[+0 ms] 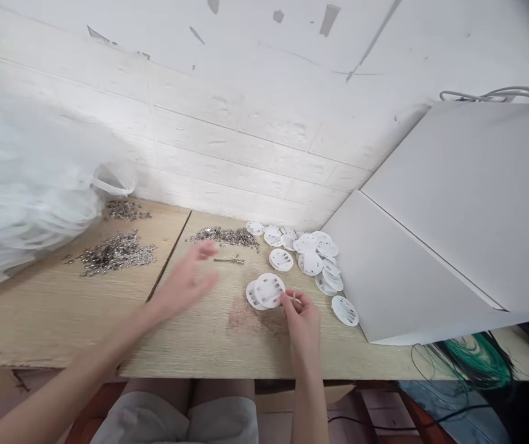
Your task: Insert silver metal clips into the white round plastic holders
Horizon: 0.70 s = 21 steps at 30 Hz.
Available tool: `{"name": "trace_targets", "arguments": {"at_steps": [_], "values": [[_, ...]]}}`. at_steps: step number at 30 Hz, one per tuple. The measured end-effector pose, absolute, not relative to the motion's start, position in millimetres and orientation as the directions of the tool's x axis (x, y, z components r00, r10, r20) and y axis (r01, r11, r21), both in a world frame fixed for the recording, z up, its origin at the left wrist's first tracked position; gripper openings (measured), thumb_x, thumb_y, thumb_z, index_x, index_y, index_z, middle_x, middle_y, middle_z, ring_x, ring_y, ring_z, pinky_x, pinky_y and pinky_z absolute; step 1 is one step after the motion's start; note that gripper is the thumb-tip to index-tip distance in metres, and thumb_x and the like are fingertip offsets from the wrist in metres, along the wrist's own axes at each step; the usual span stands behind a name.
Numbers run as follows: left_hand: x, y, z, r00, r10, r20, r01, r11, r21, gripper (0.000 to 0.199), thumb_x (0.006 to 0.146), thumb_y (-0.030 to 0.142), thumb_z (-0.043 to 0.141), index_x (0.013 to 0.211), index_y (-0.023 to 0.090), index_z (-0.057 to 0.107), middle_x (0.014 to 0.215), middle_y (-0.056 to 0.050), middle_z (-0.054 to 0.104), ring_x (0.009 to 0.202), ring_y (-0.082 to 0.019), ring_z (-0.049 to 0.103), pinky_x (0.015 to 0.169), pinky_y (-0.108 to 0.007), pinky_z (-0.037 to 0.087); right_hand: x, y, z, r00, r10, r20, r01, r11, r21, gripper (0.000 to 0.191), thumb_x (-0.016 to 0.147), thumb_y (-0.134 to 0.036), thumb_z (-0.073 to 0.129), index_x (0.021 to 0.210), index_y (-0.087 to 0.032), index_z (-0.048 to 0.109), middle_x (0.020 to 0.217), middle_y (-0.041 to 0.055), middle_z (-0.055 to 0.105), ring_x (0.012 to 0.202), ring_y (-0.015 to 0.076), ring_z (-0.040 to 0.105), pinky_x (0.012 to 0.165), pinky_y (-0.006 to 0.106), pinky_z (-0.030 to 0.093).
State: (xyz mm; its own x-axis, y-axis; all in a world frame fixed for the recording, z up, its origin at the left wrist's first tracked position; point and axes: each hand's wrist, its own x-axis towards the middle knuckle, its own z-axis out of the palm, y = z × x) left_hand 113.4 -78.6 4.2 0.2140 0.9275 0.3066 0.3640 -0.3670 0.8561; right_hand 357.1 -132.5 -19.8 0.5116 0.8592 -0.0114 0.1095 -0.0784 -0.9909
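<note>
My right hand [302, 317] pinches a round white plastic disc [269, 290] with slots by its edge, above the table. A second such disc [253, 296] shows partly behind it; whether it is held too I cannot tell. My left hand [188, 280], blurred by motion, reaches over the table on the left with its fingers apart and nothing visible in them. Just beyond its fingertips lies a thin metal piece [229, 261]. Behind that is a pile of small metal parts [227, 236].
Several white discs [311, 262] lie heaped by the white panel [412, 271] on the right. More metal parts [121, 253] are piled at left, near a large plastic bag of white pieces [28, 216]. A brick wall [237, 148] closes the back. Green wires [479, 361] lie at lower right.
</note>
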Motion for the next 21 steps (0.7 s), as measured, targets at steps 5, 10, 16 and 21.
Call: {"name": "trace_targets", "arguments": {"at_steps": [5, 10, 16, 21], "values": [[158.4, -68.2, -22.3, 0.700, 0.661, 0.271, 0.414, -0.685, 0.600, 0.103, 0.068, 0.052, 0.075, 0.150, 0.026, 0.020, 0.155, -0.016, 0.027, 0.142, -0.036, 0.025, 0.113, -0.054, 0.027, 358.0, -133.0, -17.3, 0.543, 0.838, -0.043, 0.075, -0.100, -0.992, 0.043, 0.062, -0.049, 0.074, 0.084, -0.014, 0.063, 0.056, 0.0010, 0.063, 0.045, 0.0100, 0.043, 0.044, 0.022, 0.032], [180.7, -60.0, -30.7, 0.695, 0.647, 0.314, 0.416, -0.718, 0.559, 0.090, 0.072, 0.055, 0.071, 0.147, 0.027, 0.028, 0.145, -0.014, 0.044, 0.132, -0.035, 0.040, 0.106, -0.054, 0.034, 375.8, -141.0, -16.4, 0.637, 0.768, -0.061, 0.001, -0.079, -0.997, 0.045, 0.063, -0.048, 0.075, 0.091, -0.015, 0.065, 0.062, 0.0010, 0.065, 0.048, 0.0104, 0.046, 0.046, 0.022, 0.034], [176.4, -64.4, -29.8, 0.655, 0.623, 0.429, 0.358, -0.755, 0.550, 0.074, 0.081, 0.042, 0.066, 0.145, 0.030, 0.030, 0.138, -0.010, 0.050, 0.125, -0.032, 0.047, 0.102, -0.049, 0.041, 383.9, -147.9, -30.7, 0.621, 0.774, -0.121, -0.072, -0.097, -0.993, 0.045, 0.062, -0.050, 0.076, 0.091, -0.017, 0.064, 0.068, 0.0014, 0.067, 0.048, 0.0103, 0.046, 0.047, 0.024, 0.037], [176.8, -67.5, -33.7, 0.609, 0.599, 0.520, 0.338, -0.789, 0.513, 0.067, 0.087, 0.035, 0.060, 0.145, 0.030, 0.028, 0.140, -0.011, 0.045, 0.128, -0.030, 0.045, 0.103, -0.047, 0.043, 370.9, -146.4, -27.9, 0.567, 0.812, -0.141, -0.149, -0.067, -0.987, 0.046, 0.060, -0.047, 0.078, 0.091, -0.017, 0.064, 0.065, -0.0010, 0.063, 0.053, 0.0098, 0.046, 0.050, 0.022, 0.037]]}}
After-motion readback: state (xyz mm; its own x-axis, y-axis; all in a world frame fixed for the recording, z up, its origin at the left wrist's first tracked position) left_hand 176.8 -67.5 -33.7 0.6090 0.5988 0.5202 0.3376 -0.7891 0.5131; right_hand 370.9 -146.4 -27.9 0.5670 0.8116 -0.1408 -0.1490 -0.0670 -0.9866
